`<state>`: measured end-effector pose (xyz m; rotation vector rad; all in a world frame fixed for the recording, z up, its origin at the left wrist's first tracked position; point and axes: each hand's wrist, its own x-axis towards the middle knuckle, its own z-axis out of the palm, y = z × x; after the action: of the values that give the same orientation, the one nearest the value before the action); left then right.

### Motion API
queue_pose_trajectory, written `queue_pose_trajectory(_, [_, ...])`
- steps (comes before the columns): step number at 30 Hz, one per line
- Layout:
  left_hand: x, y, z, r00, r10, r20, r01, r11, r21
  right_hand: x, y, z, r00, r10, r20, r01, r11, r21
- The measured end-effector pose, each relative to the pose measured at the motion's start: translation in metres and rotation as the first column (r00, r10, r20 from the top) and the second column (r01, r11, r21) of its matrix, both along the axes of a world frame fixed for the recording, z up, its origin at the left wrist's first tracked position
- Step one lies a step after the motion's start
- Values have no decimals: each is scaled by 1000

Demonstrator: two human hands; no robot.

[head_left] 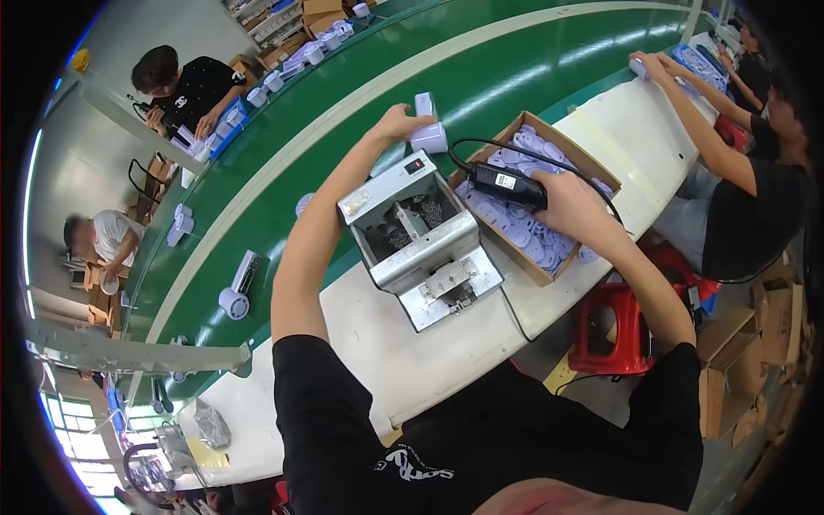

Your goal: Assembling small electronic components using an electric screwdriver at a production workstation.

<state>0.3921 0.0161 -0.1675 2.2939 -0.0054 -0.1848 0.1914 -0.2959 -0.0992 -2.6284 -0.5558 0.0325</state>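
My left hand (397, 124) reaches out beyond a metal screw feeder, its fingers closed on a white plastic housing (430, 137) with a round cup-shaped end and a flat handle part. In my right hand (571, 204) is a black electric screwdriver (508, 185) with a white label; it is held sideways over an open cardboard box, and its tip is hard to make out. The screw feeder (422, 225) stands between my arms, with small screws in its tray. The cardboard box (573, 149) is full of flat white plastic pieces (506, 221).
A green conveyor belt (326, 159) curves beyond the white table (369, 343), carrying similar housings (233, 300). The screwdriver's black cable loops over the box. Co-workers sit across the belt and at my right. A red stool (605, 330) and cartons (730, 378) stand at lower right.
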Motion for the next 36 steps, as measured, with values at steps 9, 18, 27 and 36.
queue_pose_trajectory(9, [-68,20,76,941,-79,330,198,917,-347,2,-17,-9,935,-57,350,-42,962,268])
queue_pose_trajectory(18, [-268,38,193,595,123,794,279,895,-347,-76,7,75,977,212,-19,-44,288,957])
queue_pose_trajectory(27, [-438,-24,125,714,-147,685,216,976,-15,-153,101,71,776,616,134,-396,311,864])
queue_pose_trajectory(36, [-464,-38,83,687,93,721,-46,995,-85,-185,124,42,842,528,109,-395,467,791])
